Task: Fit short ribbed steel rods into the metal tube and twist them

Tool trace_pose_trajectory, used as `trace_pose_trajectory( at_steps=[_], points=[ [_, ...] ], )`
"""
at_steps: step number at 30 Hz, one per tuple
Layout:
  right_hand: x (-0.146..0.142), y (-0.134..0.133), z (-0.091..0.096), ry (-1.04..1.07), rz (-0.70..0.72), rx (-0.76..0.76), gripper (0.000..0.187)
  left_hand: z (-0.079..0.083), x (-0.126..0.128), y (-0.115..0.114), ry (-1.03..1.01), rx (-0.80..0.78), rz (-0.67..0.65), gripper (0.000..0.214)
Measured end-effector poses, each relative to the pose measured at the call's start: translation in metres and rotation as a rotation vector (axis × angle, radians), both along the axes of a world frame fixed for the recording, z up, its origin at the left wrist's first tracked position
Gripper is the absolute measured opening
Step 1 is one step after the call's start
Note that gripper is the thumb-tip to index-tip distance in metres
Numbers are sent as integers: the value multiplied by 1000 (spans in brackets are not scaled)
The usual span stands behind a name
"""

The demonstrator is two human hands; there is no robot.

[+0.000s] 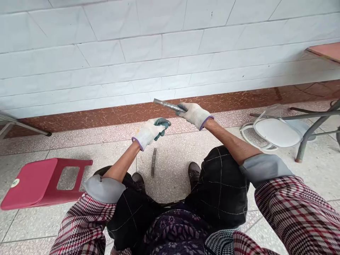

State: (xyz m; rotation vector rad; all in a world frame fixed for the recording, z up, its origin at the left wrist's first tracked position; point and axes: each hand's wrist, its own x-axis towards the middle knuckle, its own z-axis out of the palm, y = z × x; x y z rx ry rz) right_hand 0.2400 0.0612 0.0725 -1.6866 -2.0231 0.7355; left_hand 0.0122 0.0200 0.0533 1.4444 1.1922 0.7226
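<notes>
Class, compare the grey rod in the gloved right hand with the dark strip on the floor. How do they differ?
The grey rod is gripped in the air by the right hand; the dark strip lies untouched on the floor. The rod is pale and runs sideways; the strip is darker and runs toward the wall. Both are long and narrow.

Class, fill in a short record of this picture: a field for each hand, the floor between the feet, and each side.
Left hand: gloved, curled shut, contents hidden
Right hand: gloved, gripping a grey metal rod by one end
Between the shoes: short dark metal bar, lying flat
Left side: red stool lying on its side
Right side: white round object by a table leg
</notes>
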Motion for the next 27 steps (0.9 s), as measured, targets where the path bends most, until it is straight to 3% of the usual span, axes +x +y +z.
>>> trace_pose_trajectory(
  at_steps=[3,5,8,10,13,16,22,24,27],
  points=[
    [-8,-21,17,349,49,-179,20,1,-13,-1,24,20,-3,20],
    [-8,-38,30,468,160,-281,26,7,-23,3,15,35,-4,18],
    [-5,-61,38,406,373,-397,31,17,-35,10,64,102,-79,14],
    [-5,-69,34,184,433,-406,29,22,-37,11,167,194,-169,19],
    [-7,-72,17,-129,360,-340,21,22,-34,6,315,204,-203,20],
    [-7,-61,4,-212,266,-274,14,20,-29,-3,348,110,-197,15],
    [4,-29,9,-396,128,-27,22,10,-17,-9,227,45,-154,27],
    [3,-29,16,-311,107,29,26,5,-13,-6,118,11,-120,27],
    [-3,-40,30,40,85,-57,25,2,-11,0,10,3,-100,27]
  ],
)
